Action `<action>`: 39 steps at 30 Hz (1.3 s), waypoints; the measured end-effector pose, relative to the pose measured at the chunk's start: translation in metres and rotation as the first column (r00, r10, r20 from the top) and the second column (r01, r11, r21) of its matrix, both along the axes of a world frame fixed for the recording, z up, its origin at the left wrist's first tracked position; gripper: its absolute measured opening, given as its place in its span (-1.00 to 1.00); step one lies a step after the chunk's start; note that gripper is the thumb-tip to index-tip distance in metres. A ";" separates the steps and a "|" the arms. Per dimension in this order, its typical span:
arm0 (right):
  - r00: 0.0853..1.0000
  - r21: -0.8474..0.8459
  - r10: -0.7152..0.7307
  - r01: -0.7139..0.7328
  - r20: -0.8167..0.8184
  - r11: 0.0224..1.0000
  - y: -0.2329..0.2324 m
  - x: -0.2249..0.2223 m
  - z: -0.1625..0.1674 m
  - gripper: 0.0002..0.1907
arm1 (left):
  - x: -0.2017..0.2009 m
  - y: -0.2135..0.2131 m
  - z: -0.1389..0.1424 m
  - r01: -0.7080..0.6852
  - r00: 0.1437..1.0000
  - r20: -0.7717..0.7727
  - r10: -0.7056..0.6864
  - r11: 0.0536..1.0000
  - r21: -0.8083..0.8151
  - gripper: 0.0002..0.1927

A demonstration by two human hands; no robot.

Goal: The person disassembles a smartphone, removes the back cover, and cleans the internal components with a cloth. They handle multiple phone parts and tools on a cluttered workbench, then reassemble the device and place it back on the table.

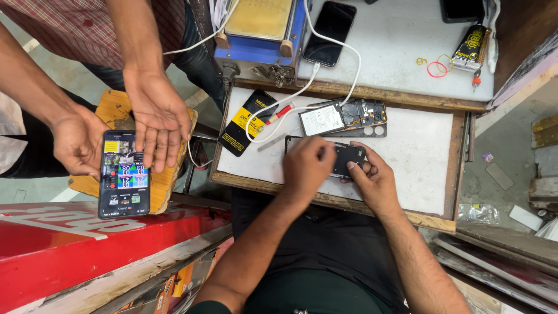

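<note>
Your left hand (308, 166): fingers curled, pressing down on the black phone frame (347, 157) lying on the white tray (418, 157). Your right hand (372, 177): gripping the frame's right end from below. Just above the frame: an opened phone (343, 117) with its battery showing, white cable (302, 87) running to it. Left of it: a black-and-yellow packet (244, 122). At far left: another person's hands (157, 116) holding a lit phone (124, 173).

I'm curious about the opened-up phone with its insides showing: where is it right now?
In the head view, the opened phone lies on the white tray, just beyond the person's left hand and right hand, with a white cable beside it.
</note>
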State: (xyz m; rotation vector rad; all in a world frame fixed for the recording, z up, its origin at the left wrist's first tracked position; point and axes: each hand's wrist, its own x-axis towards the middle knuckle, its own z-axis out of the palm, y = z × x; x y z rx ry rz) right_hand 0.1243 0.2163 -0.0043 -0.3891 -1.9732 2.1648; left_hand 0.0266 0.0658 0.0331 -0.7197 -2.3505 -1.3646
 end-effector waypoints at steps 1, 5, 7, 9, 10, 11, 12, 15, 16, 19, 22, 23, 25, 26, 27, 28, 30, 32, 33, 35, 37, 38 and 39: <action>1.000 -0.024 0.000 0.000 0.014 1.000 -0.001 0.000 0.002 -0.50 | -0.007 -0.012 -0.003 -0.024 0.999 0.038 0.024 1.000 0.006 -0.94; 1.000 -0.071 0.018 -0.018 -0.004 0.997 -0.005 -0.001 0.011 -0.49 | -0.036 -0.058 -0.011 -0.152 0.964 0.189 0.185 0.973 -0.172 -0.85; 0.999 -0.058 0.024 -0.026 -0.037 0.998 -0.008 -0.001 0.014 -0.49 | -0.036 -0.070 -0.013 -0.119 0.971 0.192 0.142 0.984 -0.130 -0.86; 1.000 -0.081 0.016 -0.016 -0.002 0.997 -0.008 0.000 0.016 -0.49 | -0.037 -0.077 -0.012 -0.081 0.970 0.223 0.097 0.993 -0.081 -0.87; 1.000 -0.092 0.010 -0.009 0.014 0.996 -0.008 0.000 0.017 -0.50 | -0.038 -0.079 -0.010 -0.053 0.965 0.253 0.065 0.997 -0.052 -0.88; 1.000 -0.102 0.001 0.001 0.016 0.995 -0.009 0.001 0.019 -0.49 | -0.040 -0.081 -0.008 -0.024 0.959 0.282 0.029 0.999 -0.024 -0.88; 1.000 -0.112 -0.008 0.010 0.019 0.994 -0.008 0.002 0.019 -0.49 | -0.045 -0.082 -0.005 -0.026 0.969 0.247 0.031 0.999 -0.024 -0.88; 1.000 -0.103 -0.026 0.027 0.014 0.994 -0.008 0.003 0.021 -0.48 | -0.065 -0.084 0.005 -0.048 0.991 0.126 0.051 0.998 -0.027 -0.87; 1.000 -0.093 -0.027 0.028 0.009 0.995 -0.008 0.002 0.021 -0.48 | -0.074 -0.083 0.009 -0.062 0.995 0.074 0.065 0.998 -0.032 -0.87; 0.999 -0.112 -0.031 0.033 0.021 0.993 -0.006 0.001 0.020 -0.49 | -0.098 -0.074 0.022 -0.101 0.995 -0.026 0.100 0.994 -0.033 -0.89; 1.000 -0.091 -0.028 0.029 0.010 0.995 -0.005 0.000 0.019 -0.50 | -0.121 -0.059 0.037 -0.108 0.993 -0.058 0.104 0.992 -0.070 -0.90; 1.000 -0.094 -0.028 0.029 0.010 0.995 -0.005 0.001 0.019 -0.50 | -0.128 -0.054 0.041 -0.106 0.993 -0.062 0.101 0.990 -0.090 -0.89; 1.000 -0.099 -0.027 0.027 0.009 0.995 -0.005 0.001 0.018 -0.50 | -0.139 -0.046 0.049 -0.186 0.980 -0.095 0.175 0.974 -0.131 -0.80; 0.999 -0.108 -0.028 0.030 0.015 0.994 -0.005 0.001 0.019 -0.50 | -0.142 -0.045 0.050 -0.227 0.971 -0.115 0.211 0.962 -0.150 -0.76; 0.999 -0.116 -0.032 0.034 0.020 0.993 -0.006 0.001 0.019 -0.50 | -0.140 -0.047 0.051 -0.217 0.974 -0.105 0.203 0.964 -0.156 -0.76; 0.999 -0.126 -0.039 0.042 0.026 0.991 -0.006 0.001 0.019 -0.50 | -0.135 -0.051 0.050 -0.204 0.977 -0.094 0.190 0.965 -0.165 -0.76; 0.999 -0.136 -0.039 0.041 0.017 0.990 -0.007 0.001 0.019 -0.50 | -0.112 -0.060 0.044 -0.039 0.996 0.072 0.055 0.978 -0.202 -0.81; 0.999 -0.148 -0.035 0.036 0.004 0.988 -0.006 0.000 0.018 -0.50 | -0.084 -0.072 0.035 0.237 0.965 0.170 -0.197 0.936 -0.259 -0.84; 0.999 -0.159 -0.033 0.033 0.005 0.987 -0.006 0.001 0.018 -0.50 | -0.071 -0.076 0.030 0.357 0.934 0.134 -0.332 0.878 -0.318 -0.81; 1.000 -0.176 -0.016 0.017 0.006 0.984 -0.006 0.004 0.017 -0.50 | -0.052 -0.079 0.021 0.399 0.916 0.102 -0.388 0.852 -0.340 -0.80; 1.000 -0.178 0.024 -0.025 -0.010 0.984 -0.005 0.006 0.016 -0.50 | -0.047 -0.076 0.016 0.389 0.919 0.090 -0.384 0.841 -0.376 -0.76; 0.999 -0.167 0.036 -0.036 -0.001 0.985 -0.005 0.009 0.015 -0.50 | -0.046 -0.071 0.015 0.363 0.930 0.103 -0.353 0.842 -0.399 -0.72; 0.999 -0.153 0.052 -0.051 0.003 0.987 -0.004 0.010 0.015 -0.50 | -0.045 -0.067 0.015 0.334 0.942 0.109 -0.318 0.842 -0.423 -0.67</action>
